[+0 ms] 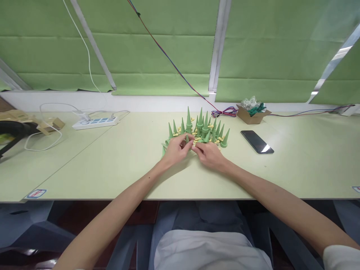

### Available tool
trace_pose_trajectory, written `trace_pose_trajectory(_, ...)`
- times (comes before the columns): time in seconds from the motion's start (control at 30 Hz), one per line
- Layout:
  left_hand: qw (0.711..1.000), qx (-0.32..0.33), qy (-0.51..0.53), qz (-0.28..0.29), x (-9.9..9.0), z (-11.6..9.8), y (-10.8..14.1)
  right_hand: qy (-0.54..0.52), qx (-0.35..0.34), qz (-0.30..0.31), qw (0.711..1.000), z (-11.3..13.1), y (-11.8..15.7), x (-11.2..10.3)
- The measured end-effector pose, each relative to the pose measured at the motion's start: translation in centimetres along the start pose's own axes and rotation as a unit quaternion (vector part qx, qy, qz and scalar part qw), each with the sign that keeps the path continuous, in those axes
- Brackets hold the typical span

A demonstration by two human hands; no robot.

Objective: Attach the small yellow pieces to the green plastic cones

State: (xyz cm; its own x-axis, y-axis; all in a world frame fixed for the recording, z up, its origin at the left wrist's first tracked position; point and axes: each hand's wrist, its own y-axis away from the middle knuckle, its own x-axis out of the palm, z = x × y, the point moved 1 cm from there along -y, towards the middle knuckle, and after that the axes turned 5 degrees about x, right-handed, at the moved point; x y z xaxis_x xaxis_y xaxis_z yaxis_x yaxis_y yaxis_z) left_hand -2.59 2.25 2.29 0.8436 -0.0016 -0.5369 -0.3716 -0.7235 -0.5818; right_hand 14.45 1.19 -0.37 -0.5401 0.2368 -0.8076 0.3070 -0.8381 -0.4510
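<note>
A cluster of upright green plastic cones [199, 125] stands on the table, with small pale-yellow pieces [213, 138] scattered among them. At the front of the cluster, my left hand [176, 149] has its fingers closed around one green cone [187, 139]. Its thumb tip meets my right hand [211, 154], whose thumb and fingers are pinched together beside the cone. Whatever the right fingers hold is too small and covered to make out. More green cones lie just behind both hands, some tipped on their sides.
A black phone [257, 142] lies to the right on the pale table [126, 165]. Behind it sits a small cardboard box [252, 117] with plastic wrap and green material, beside a coiled red-blue cable [229, 111]. At left are a white power strip [95, 123] and cardboard pieces [52, 125].
</note>
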Motion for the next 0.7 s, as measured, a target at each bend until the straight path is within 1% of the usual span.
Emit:
trace_pose_trajectory(0.17, 0.997, -0.039, 0.064, 0.002, -0.03, 0.03, 0.0, -0.031, 0.005, -0.005, 0.999, 0.12, -0.03, -0.01)
trace_pose_trajectory(0.4, 0.981, -0.092, 0.171, 0.008, 0.25, 0.89, -0.2, -0.082, -0.025, -0.037, 0.996, 0.18, 0.05, 0.14)
trace_pose_trajectory(0.7, 0.968, -0.141, 0.21, 0.012, -0.03, 0.39, -0.35, -0.104, -0.063, -0.055, 0.991, 0.34, 0.18, 0.09)
